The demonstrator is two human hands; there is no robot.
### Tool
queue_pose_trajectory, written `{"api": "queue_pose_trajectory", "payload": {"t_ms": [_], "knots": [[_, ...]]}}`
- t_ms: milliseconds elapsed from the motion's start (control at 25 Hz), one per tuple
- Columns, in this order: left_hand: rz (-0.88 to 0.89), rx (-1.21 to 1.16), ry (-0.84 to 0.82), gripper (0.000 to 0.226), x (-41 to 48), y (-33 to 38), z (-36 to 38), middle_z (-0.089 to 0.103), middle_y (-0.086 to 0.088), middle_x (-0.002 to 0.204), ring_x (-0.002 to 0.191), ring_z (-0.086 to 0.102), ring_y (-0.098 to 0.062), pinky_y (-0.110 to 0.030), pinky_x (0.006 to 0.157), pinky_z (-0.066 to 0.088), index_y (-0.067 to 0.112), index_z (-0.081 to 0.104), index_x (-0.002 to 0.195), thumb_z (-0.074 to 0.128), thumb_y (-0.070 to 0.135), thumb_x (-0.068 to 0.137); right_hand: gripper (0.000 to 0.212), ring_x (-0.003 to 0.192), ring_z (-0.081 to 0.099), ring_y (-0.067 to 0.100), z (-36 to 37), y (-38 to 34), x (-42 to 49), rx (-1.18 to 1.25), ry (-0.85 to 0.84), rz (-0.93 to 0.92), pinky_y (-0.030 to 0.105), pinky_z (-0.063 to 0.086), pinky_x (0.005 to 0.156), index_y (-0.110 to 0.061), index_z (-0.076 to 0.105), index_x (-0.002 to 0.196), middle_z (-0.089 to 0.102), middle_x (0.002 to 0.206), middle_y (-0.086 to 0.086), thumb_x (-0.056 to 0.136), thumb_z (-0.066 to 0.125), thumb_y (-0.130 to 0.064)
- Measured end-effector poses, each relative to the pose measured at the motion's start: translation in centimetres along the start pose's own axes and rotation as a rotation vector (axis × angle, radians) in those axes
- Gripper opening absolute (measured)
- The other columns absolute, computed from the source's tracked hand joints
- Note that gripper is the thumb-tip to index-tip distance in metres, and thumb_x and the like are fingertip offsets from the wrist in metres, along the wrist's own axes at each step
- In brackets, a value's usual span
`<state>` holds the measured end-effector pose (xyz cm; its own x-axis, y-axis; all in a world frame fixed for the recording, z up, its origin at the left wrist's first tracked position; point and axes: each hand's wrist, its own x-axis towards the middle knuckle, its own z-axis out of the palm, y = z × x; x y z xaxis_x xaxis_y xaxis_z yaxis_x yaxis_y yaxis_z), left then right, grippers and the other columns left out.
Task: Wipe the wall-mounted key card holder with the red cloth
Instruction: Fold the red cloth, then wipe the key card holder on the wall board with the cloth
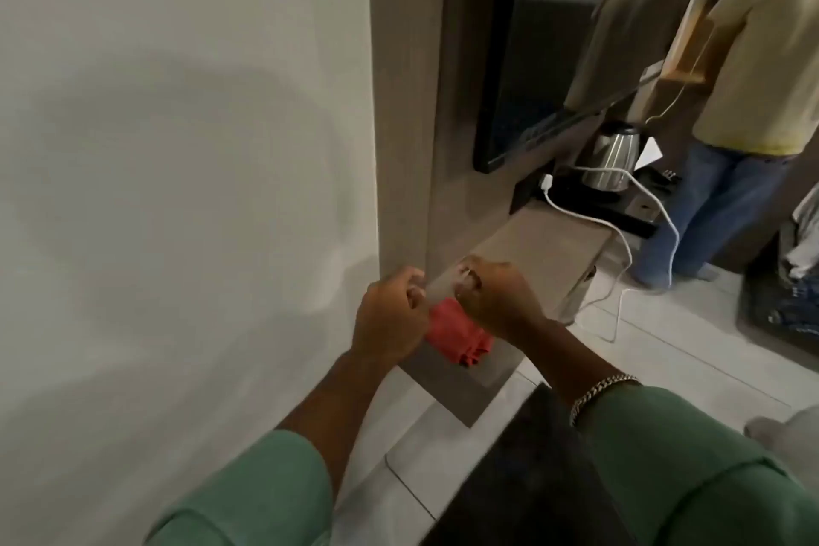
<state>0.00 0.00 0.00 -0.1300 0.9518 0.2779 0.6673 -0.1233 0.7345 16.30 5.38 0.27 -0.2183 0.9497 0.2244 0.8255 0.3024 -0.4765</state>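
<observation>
Holding a small clear flat piece (436, 286) between both hands just above the near end of the counter (532, 235); piece blurred, likely the key card holder or its card, cannot tell which. Left hand (392, 315) closed, pinching the left end of the piece. Right hand (496, 297) closed, pinching the right end. Long axis of the piece running left to right between the two hands, tilted slightly up toward the right.

Red cloth (458, 335) lying crumpled on the counter directly below and just behind the hands, touching neither as far as can be seen. Left hand slightly nearer to it; right hand about as close. Judged: next move calls for freeing one hand and dropping it straight down onto the cloth.

No wall mount for the holder visible on the pale wall (177, 146) to the left or on the wood panel (403, 102) ahead.

Further along the counter: steel kettle (609, 160) on a black tray (620, 208), white cable (620, 244) trailing over the edge to the floor, dark screen (532, 58) above. All well apart from the hands; nothing obstructing the reach to the cloth. Second person (753, 80) standing at the far end, clear of the work.
</observation>
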Motion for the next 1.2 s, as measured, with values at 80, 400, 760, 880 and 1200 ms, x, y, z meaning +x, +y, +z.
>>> {"api": "queue_pose_trajectory", "payload": {"t_ms": [80, 400, 760, 880, 1200], "knots": [[-0.044, 0.011, -0.023, 0.024, 1.1, -3.0, 4.5, 0.075, -0.012, 0.096, 0.09, 0.069, -0.03, -0.041, 0.082, 0.057, 0.011, 0.071, 0.104, 0.055, 0.011, 0.086, 0.028, 0.095, 0.069, 0.039, 3.3, 3.2, 1.7, 0.021, -0.051, 0.056, 0.037, 0.054, 0.079, -0.01, 0.063, 0.114, 0.074, 0.105, 0.019, 0.088, 0.061, -0.02], [-0.838, -0.678, -0.104, 0.053, 2.5, -9.0, 13.8, 0.067, -0.016, 0.118, 0.098, 0.069, -0.033, -0.038, 0.074, 0.06, 0.005, 0.052, 0.127, 0.072, 0.03, 0.084, 0.062, 0.115, 0.061, 0.035, 12.5, 10.1, 2.8, 0.084, -0.035, 0.08, 0.042, 0.049, 0.097, -0.017, 0.035, 0.144, 0.056, 0.137, 0.017, 0.09, 0.064, -0.022], [-0.718, -0.734, -0.02, 0.019, -0.4, -7.6, 7.5, 0.068, -0.003, 0.106, 0.1, 0.065, -0.027, -0.05, 0.093, 0.057, 0.027, 0.062, 0.102, 0.07, 0.019, 0.085, 0.045, 0.135, 0.047, 0.033, 12.7, 4.3, -3.0, 0.077, 0.019, -0.196, 0.045, 0.038, 0.114, -0.016, 0.045, 0.139, 0.052, 0.144, 0.014, 0.1, 0.048, -0.038], [-0.586, -0.74, -0.014, 0.013, -1.7, -6.3, 0.1, 0.072, -0.008, 0.101, 0.087, 0.071, -0.027, -0.042, 0.073, 0.063, 0.025, 0.067, 0.098, 0.062, 0.016, 0.09, 0.058, 0.15, 0.027, 0.039, 11.4, -2.0, -4.3, 0.032, 0.061, -0.416, 0.052, 0.026, 0.121, -0.023, 0.033, 0.149, 0.031, 0.162, 0.016, 0.098, 0.043, -0.049], [-0.265, -0.74, -0.018, 0.032, -11.0, -2.6, -24.7, 0.073, -0.011, 0.108, 0.097, 0.07, -0.021, -0.03, 0.082, 0.057, 0.006, 0.064, 0.124, 0.046, 0.009, 0.098, 0.069, 0.148, 0.032, 0.04, 7.6, -24.6, -8.4, 0.39, 0.28, -0.706, 0.04, 0.032, 0.121, -0.023, 0.04, 0.146, 0.032, 0.16, 0.018, 0.082, 0.065, -0.024]]}}
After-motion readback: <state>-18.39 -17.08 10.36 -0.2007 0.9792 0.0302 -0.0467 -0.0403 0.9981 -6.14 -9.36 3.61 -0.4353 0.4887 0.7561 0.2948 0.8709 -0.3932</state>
